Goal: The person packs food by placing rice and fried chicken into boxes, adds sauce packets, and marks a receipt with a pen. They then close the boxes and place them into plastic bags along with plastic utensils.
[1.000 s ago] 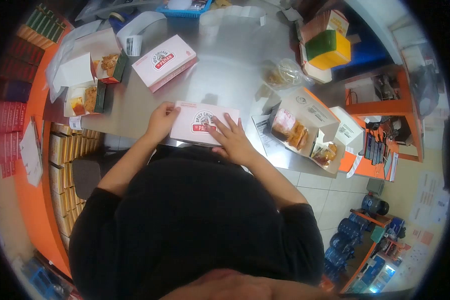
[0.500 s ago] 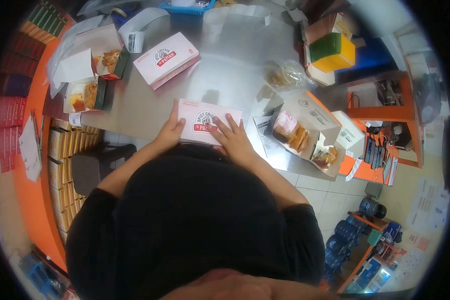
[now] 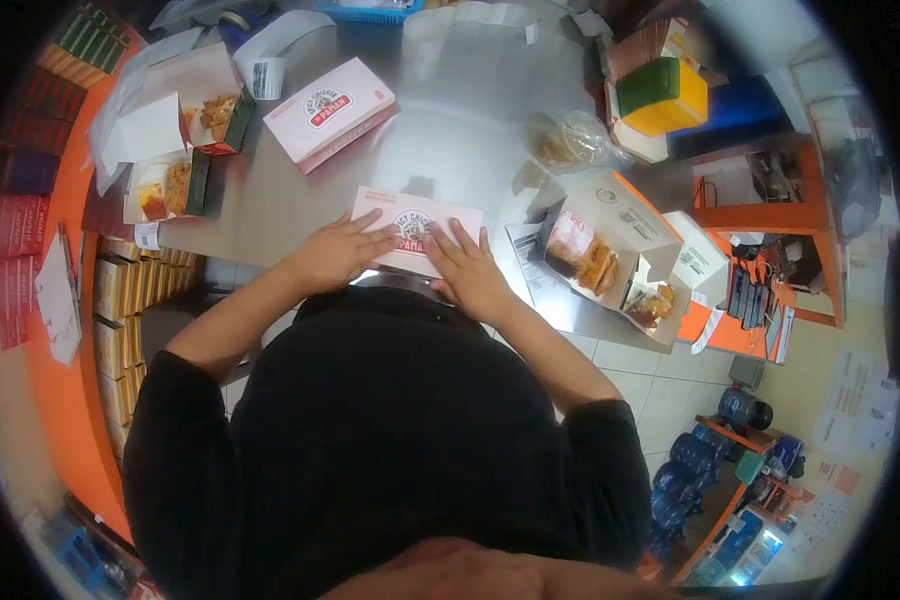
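A closed pink-white takeaway box point(image 3: 425, 204) with a red and black chicken logo lies on the steel counter before my body. My left hand point(image 3: 338, 252) rests on the left part of its lid, fingers stretched toward the logo. On the right part, my right hand point(image 3: 468, 268) lies with its fingers spread, the thumb low by the near edge. Both hands are open and press flat on the cardboard. Beyond them sits a second closed box point(image 3: 330, 112) of the same print.
Left on the counter point(image 3: 270, 215) stand open food boxes point(image 3: 175, 190) with rice and chicken. To the right, an open box point(image 3: 590, 265) of fried pieces lies over a paper slip point(image 3: 530, 250). Behind it are a clear plastic bag point(image 3: 582, 140) and a yellow-green box point(image 3: 662, 97).
My left hand has moved from the box's left side onto its lid. The box has shifted slightly away from my body. My right hand stays on the lid.
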A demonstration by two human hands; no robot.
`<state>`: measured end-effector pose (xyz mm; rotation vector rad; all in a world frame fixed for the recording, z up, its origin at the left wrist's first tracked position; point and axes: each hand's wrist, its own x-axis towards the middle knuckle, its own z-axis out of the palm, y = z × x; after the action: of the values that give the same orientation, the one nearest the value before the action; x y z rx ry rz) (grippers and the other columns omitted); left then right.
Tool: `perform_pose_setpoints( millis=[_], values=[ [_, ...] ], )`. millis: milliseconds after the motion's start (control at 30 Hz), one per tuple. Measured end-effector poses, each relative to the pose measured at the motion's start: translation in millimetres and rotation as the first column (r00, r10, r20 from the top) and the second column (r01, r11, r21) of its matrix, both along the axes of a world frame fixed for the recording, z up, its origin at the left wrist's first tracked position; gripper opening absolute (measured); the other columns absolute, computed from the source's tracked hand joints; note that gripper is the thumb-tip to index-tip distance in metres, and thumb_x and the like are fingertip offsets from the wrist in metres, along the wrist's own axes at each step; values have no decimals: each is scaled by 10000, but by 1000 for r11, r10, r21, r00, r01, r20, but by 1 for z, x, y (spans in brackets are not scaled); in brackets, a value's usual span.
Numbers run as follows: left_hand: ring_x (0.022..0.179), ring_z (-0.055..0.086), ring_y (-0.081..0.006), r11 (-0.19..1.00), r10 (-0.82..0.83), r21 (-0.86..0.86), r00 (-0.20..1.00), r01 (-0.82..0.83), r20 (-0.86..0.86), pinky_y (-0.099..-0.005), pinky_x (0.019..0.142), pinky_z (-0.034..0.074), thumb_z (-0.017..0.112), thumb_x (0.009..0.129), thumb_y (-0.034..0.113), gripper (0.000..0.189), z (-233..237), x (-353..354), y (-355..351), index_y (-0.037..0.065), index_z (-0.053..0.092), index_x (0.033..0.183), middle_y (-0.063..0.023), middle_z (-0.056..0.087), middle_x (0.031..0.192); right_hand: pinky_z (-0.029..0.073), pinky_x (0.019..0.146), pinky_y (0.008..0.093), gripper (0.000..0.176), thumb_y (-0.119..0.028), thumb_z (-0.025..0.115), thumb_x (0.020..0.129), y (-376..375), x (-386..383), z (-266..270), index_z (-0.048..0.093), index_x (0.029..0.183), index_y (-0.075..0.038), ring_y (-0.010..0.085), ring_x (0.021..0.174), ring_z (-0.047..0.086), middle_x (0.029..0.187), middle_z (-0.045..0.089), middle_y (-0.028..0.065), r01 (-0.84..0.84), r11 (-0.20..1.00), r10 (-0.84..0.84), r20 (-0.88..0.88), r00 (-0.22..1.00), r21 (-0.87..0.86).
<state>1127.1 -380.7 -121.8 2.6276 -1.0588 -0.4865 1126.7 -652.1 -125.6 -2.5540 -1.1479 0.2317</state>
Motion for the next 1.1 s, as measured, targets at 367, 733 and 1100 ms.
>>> perform_pose_setpoints(
  millis=[367, 733, 1100],
  values=[
    [1387, 129, -299, 334, 450, -632, 707, -700, -546, -310, 1109, 142, 482, 926, 160, 692, -52, -28, 0, -58, 52, 1422, -198, 59, 1507, 150, 1030, 630, 992, -372, 798, 533, 58, 54, 44, 310, 1391, -273, 416, 1270, 272, 1374, 304, 210, 54, 976, -61, -24, 998, -211],
    [1327, 285, -237, -530, 48, -214, 223, -821, -974, -388, 1076, 247, 394, 934, 463, 630, -6, 60, 98, 124, 213, 1433, -107, 251, 1464, 186, 1026, 613, 938, -281, 815, 457, 190, 223, 115, 440, 1317, -317, 415, 1258, 299, 1344, 357, 193, -514, 856, 517, 151, 842, -62],
    [1185, 476, -252, -417, 79, -249, 238, -874, -968, -343, 1038, 323, 435, 946, 319, 577, -59, 127, 98, -31, 267, 1373, -165, 466, 1302, 237, 1073, 347, 806, -212, 622, 826, 164, 268, -10, 140, 1443, -23, 243, 1308, 309, 1418, 319, 155, 659, 628, 221, -907, 359, 414]
  ],
)
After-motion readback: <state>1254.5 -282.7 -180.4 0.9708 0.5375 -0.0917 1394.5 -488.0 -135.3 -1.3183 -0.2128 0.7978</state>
